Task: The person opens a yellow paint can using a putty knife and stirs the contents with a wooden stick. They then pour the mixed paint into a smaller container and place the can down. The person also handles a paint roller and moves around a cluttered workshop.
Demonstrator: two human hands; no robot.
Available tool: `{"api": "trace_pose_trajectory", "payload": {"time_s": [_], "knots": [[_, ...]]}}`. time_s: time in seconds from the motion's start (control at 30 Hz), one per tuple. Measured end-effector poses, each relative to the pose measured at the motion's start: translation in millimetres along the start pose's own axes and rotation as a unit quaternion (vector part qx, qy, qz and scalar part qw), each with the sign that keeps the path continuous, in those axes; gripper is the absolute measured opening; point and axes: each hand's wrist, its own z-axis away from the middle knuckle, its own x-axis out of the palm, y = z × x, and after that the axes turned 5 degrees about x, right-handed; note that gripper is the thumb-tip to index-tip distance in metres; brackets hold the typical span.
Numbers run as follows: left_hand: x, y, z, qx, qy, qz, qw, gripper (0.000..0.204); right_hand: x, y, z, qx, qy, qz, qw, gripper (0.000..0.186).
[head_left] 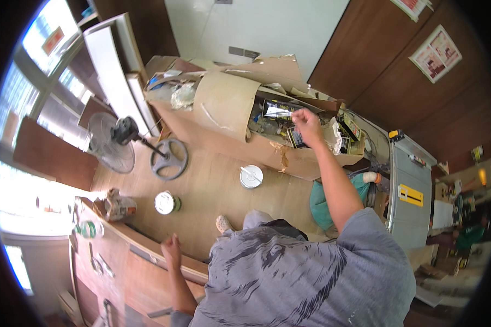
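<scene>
My right hand (pixel 308 126) reaches out over a large open cardboard box (pixel 213 133) full of discarded things. Its fingers are pinched together beside a black carton with yellow print (pixel 279 110); what they hold, if anything, is too small to make out. Under that hand lie a clear plastic bottle (pixel 269 127) and more dark packaging. My left hand (pixel 171 249) is lower and to the left, loosely closed, with nothing visible in it. It hangs by the edge of a wooden worktop (pixel 133 283).
On the floor stand a white tub (pixel 251 177) with a pale tool across it and a lidded can (pixel 166 203). A standing fan (pixel 117 139) is at left, a green bag (pixel 323 207) right of the box. A grey table (pixel 412 188) stands at far right.
</scene>
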Motion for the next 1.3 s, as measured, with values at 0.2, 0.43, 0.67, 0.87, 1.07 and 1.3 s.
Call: {"api": "trace_pose_trajectory", "payload": {"time_s": [0.2,0.43,0.67,0.87,1.07,1.3], "knots": [[15,309,-240,0.327,-0.136,0.037,0.935,0.028,-30,-44,-147,-0.064,0.098,0.224,0.968,0.053],[215,544,-337,0.464,-0.250,0.048,0.849,0.054,0,-50,-291,-0.104,0.066,0.456,0.882,0.071],[370,581,-391,0.600,-0.159,-0.056,0.782,0.054,-3,-23,-305,-0.084,-0.044,0.537,0.838,0.014],[373,602,-406,0.544,-0.337,-0.209,0.740,0.027,0,-11,-274,-0.223,0.030,0.474,0.851,0.011],[364,567,-412,0.613,-0.405,-0.110,0.669,0.026,26,-20,-188,-0.173,0.135,0.411,0.885,0.015],[350,544,-420,0.582,-0.425,-0.058,0.691,0.010,67,-7,-162,-0.101,0.258,0.347,0.896,0.018]]}}
